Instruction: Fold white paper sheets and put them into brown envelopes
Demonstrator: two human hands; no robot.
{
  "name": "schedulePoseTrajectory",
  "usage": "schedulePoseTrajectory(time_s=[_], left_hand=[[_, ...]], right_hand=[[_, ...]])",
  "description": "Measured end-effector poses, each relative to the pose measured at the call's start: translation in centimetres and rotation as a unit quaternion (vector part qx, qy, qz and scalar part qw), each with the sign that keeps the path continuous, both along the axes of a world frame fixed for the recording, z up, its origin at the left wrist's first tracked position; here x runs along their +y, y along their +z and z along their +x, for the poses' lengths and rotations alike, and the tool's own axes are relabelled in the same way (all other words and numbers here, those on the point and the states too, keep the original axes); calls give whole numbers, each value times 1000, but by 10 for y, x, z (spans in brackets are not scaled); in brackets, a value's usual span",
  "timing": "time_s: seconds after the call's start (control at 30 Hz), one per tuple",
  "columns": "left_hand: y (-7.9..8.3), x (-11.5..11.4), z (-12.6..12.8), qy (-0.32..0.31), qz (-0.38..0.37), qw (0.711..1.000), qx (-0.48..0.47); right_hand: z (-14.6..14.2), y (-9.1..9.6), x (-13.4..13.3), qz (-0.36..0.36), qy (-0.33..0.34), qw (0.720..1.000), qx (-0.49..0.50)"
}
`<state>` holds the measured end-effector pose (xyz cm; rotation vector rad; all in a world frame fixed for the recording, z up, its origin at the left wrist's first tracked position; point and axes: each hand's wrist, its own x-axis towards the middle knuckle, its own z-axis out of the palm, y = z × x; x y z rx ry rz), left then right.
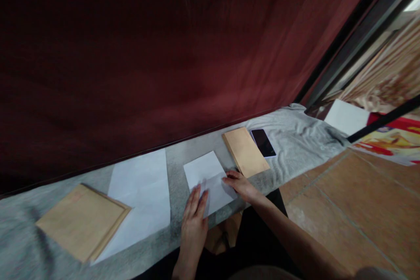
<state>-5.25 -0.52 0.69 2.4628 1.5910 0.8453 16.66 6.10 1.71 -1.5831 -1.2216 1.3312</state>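
A folded sheet of white paper [205, 168] lies in front of me on the grey cloth, its near part a shaded flap. My left hand [194, 216] rests on the flap's left side, fingers stretched out and lying flat. At the paper's right edge, my right hand [242, 186] has its fingers bent and closed on the border; its thumb is hard to make out. Just beyond that hand sits a stack of brown envelopes [246, 151]. Farther left, another brown envelope stack [82, 221] overlaps the corner of large white sheets [141, 197].
A grey cloth [295, 140] covers the narrow surface, wrinkled at the right. A phone [263, 143] lies beside the right-hand envelopes. A dark red panel [197, 61] rises along the back edge. Tiled floor [354, 210] and a colourful printed item [393, 135] are at the right.
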Motion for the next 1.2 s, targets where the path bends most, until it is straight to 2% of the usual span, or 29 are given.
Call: schedulePoseTrajectory(time_s=[0.17,0.23,0.27,0.4,0.47,0.53,0.7,0.93,1.07,1.2], left_hand=[[-11,1,-11,-52,9,994,99],[-11,-3,-9,-53,14,991,120],[-11,-5,-8,-49,16,991,127],[-14,-10,-6,-38,16,990,134],[-15,-9,-7,-40,4,990,132],[-16,-8,-9,-38,-15,992,122],[-12,-8,-14,-18,-50,994,95],[-1,7,-32,-87,-97,988,82],[3,15,-38,-108,-79,986,99],[2,13,-41,-118,-38,987,103]], right_hand=[[4,23,-16,51,12,986,-160],[-3,33,-16,130,50,929,-344],[-8,35,-14,163,83,905,-383],[-34,25,2,301,260,841,-366],[-44,13,10,326,304,816,-367],[-50,2,17,339,317,804,-373],[-48,-10,41,347,284,803,-392],[-44,-11,62,325,248,829,-381],[-37,-9,59,310,256,851,-337],[-8,-7,32,301,278,874,-261]])
